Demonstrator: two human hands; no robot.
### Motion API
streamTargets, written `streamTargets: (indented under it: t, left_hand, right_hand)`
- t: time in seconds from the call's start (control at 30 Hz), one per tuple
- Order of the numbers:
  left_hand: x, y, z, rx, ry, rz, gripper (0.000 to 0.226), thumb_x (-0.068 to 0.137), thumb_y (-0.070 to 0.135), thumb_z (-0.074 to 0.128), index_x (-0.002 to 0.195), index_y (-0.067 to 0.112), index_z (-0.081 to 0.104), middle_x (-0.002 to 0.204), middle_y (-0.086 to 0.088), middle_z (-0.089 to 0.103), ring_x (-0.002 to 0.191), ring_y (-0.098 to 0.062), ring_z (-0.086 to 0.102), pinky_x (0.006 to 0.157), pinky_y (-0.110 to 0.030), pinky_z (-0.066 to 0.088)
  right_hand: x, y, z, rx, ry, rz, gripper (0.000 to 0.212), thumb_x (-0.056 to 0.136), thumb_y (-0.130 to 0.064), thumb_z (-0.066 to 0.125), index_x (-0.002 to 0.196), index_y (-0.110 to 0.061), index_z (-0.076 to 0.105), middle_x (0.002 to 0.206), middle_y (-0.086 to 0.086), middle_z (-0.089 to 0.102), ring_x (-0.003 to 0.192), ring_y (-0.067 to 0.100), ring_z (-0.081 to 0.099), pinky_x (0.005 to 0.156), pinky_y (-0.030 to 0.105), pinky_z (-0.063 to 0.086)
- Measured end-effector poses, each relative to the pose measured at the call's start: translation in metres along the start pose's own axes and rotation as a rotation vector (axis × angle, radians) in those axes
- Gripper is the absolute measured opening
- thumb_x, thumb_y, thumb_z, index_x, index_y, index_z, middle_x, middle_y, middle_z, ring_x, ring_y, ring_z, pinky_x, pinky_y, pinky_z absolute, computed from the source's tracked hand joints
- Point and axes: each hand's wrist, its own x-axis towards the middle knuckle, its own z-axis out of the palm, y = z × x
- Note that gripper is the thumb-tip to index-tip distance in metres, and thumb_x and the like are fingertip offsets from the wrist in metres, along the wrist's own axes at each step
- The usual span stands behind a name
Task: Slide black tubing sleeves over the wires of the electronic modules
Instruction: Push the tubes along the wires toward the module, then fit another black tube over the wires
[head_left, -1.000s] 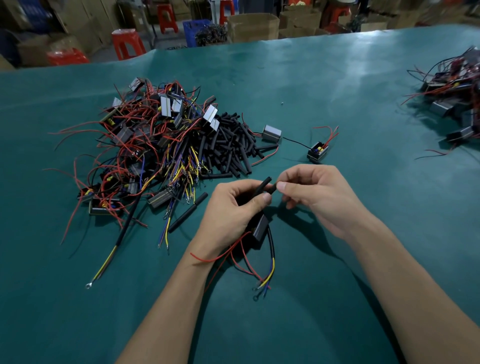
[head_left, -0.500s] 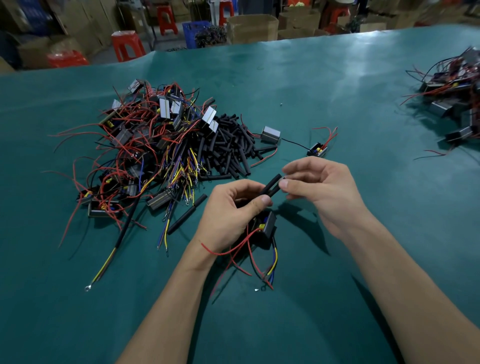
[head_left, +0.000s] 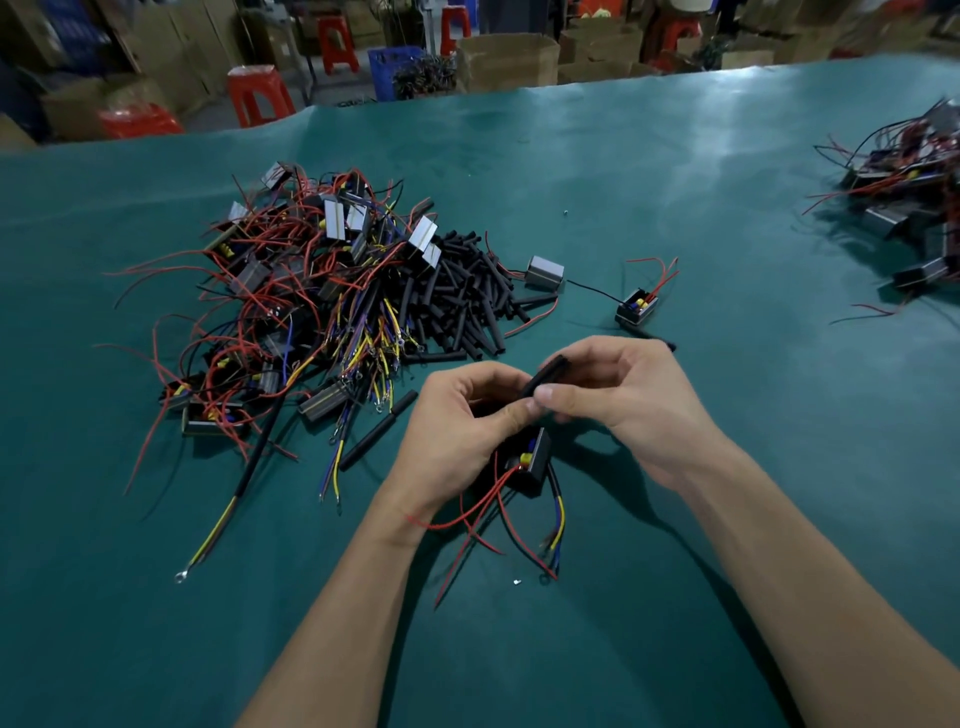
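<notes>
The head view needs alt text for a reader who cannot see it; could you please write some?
Both hands, left hand and right hand, hold a black tubing sleeve above a small module trailing coloured wires, on a green table beside a heap of modules and sleeves.

We can't see the lower end of the black sleeve (head_left: 545, 373); left hand (head_left: 462, 436) and right hand (head_left: 628, 400) cover it. Fingertips there are motion-blurred. Module pile (head_left: 906, 208) at right is cut by the frame edge. Speck (head_left: 517, 582) near the wires: too small to identify.

Dim overall, with overhead glare on the far table (head_left: 675, 156), soft fingertip blur and curved wide-angle edges.
</notes>
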Motion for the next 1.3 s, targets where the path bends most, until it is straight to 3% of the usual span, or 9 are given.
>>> streamTargets:
  t: [0.2, 0.37, 0.53, 0.7, 0.83, 1.03, 1.3]
  left_hand:
    - [0.001, -0.002, 0.002, 0.013, -0.013, 0.023, 0.021, 0.087, 0.0, 0.074, 0.087, 0.021, 0.072, 0.084, 0.001, 0.077, 0.08, -0.012, 0.071, 0.08, -0.025, 0.058]
    - [0.002, -0.004, 0.002, 0.087, -0.014, 0.043, 0.009, 0.088, 0.002, 0.074, 0.095, 0.009, 0.073, 0.09, -0.007, 0.078, 0.083, -0.019, 0.073, 0.084, -0.031, 0.059]
    - [0.003, -0.002, 0.003, 0.123, -0.027, 0.053, 0.016, 0.089, -0.001, 0.072, 0.096, 0.013, 0.074, 0.091, -0.001, 0.078, 0.083, -0.01, 0.071, 0.084, -0.025, 0.056]
    - [0.004, -0.002, 0.003, 0.183, -0.032, 0.074, 0.023, 0.088, -0.007, 0.07, 0.103, 0.01, 0.074, 0.097, -0.008, 0.078, 0.092, -0.025, 0.073, 0.09, -0.033, 0.056]
    - [0.002, 0.0, 0.001, 0.152, -0.021, 0.057, 0.023, 0.087, -0.01, 0.069, 0.099, 0.009, 0.073, 0.092, -0.002, 0.077, 0.084, -0.009, 0.072, 0.083, -0.021, 0.055]
    - [0.002, -0.001, 0.001, 0.181, 0.009, 0.036, 0.018, 0.085, -0.004, 0.075, 0.098, 0.01, 0.074, 0.091, 0.0, 0.077, 0.084, -0.005, 0.071, 0.085, -0.019, 0.054]
    - [0.001, 0.001, 0.005, 0.306, 0.064, 0.026, 0.015, 0.084, 0.008, 0.078, 0.098, 0.016, 0.077, 0.094, 0.001, 0.076, 0.091, -0.012, 0.071, 0.092, -0.041, 0.055]
  right_hand:
    - [0.001, -0.003, -0.004, 0.076, 0.116, 0.043, 0.022, 0.067, 0.003, 0.087, 0.077, -0.015, 0.079, 0.07, 0.012, 0.073, 0.059, 0.019, 0.069, 0.06, 0.024, 0.057]
    - [0.001, -0.006, -0.009, 0.081, 0.135, 0.057, 0.029, 0.058, -0.007, 0.09, 0.083, -0.011, 0.076, 0.07, 0.013, 0.074, 0.057, 0.02, 0.068, 0.061, 0.025, 0.058]
    - [0.002, -0.007, -0.014, 0.08, 0.152, 0.054, 0.033, 0.054, -0.012, 0.089, 0.084, -0.01, 0.076, 0.071, 0.013, 0.075, 0.057, 0.02, 0.068, 0.061, 0.025, 0.058]
    - [0.002, -0.005, -0.014, 0.102, 0.177, 0.035, 0.031, 0.056, -0.01, 0.087, 0.084, -0.008, 0.075, 0.076, 0.015, 0.076, 0.061, 0.019, 0.07, 0.063, 0.024, 0.058]
    - [0.001, -0.003, -0.01, 0.036, 0.116, 0.033, 0.024, 0.069, -0.003, 0.086, 0.09, -0.01, 0.076, 0.086, 0.015, 0.078, 0.07, 0.019, 0.071, 0.063, 0.024, 0.057]
    - [0.001, 0.001, 0.002, -0.052, 0.155, 0.005, 0.02, 0.072, 0.004, 0.086, 0.083, -0.01, 0.076, 0.075, 0.012, 0.077, 0.063, 0.017, 0.068, 0.061, 0.023, 0.056]
    - [0.002, -0.006, -0.01, 0.076, 0.307, -0.011, 0.02, 0.071, 0.006, 0.084, 0.084, -0.007, 0.075, 0.068, 0.009, 0.075, 0.057, 0.015, 0.069, 0.057, 0.022, 0.055]
